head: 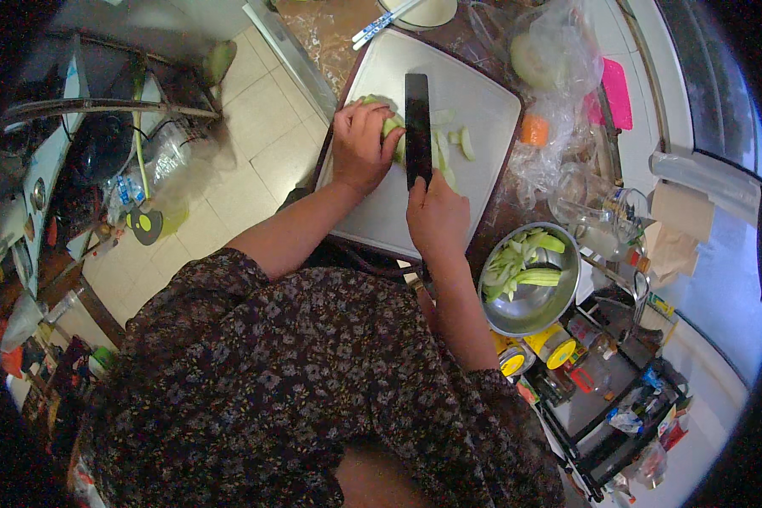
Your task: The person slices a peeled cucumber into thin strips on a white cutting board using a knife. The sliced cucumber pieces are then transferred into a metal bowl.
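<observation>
My left hand (363, 145) grips a pale green vegetable (392, 127) near the left edge of a white cutting board (381, 213). The handle of a broad dark-bladed kitchen knife (418, 120) is in my right hand (439, 213). Its blade stands beside the vegetable, close to my left fingertips; whether they touch I cannot tell. Several thin pale green slices (463, 143) lie on the board to the right of the blade. My left fingers and the blade hide part of the vegetable.
A metal bowl (514, 314) with cut green pieces stands right of the board. Chopsticks (381, 26) lie by a round bowl (428, 14) at its far edge. Plastic bags (562, 44), an orange piece (534, 130) and a glass jug (587, 190) are at the right. Yellow-lidded jars (559, 352) stand below the metal bowl.
</observation>
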A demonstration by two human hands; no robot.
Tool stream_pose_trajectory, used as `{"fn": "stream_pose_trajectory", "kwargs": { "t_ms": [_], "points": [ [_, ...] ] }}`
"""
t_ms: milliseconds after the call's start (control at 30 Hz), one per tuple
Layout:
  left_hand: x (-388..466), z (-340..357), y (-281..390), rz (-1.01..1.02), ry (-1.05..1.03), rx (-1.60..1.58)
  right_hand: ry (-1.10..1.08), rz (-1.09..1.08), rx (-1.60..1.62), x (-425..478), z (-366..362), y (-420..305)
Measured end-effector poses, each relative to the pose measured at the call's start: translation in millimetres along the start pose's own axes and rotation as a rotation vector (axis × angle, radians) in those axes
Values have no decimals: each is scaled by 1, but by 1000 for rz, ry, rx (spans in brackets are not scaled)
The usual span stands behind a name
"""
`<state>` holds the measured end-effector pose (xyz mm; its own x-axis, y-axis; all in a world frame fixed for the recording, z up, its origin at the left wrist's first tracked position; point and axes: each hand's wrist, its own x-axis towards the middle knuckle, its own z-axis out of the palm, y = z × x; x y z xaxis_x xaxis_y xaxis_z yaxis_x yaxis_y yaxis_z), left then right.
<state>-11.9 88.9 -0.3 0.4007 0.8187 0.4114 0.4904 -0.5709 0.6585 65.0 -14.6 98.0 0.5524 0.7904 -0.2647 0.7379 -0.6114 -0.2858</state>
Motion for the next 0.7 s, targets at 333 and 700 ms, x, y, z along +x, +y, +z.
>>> {"fn": "stream_pose_trajectory", "kwargs": {
  "t_ms": [333, 700],
  "points": [
    [-2, 1, 0, -1, -18, -33, 29, 0, -97, 5, 41, 2],
    [1, -3, 2, -26, 22, -86, -2, -31, -77, 1, 2, 0]
  ]
}}
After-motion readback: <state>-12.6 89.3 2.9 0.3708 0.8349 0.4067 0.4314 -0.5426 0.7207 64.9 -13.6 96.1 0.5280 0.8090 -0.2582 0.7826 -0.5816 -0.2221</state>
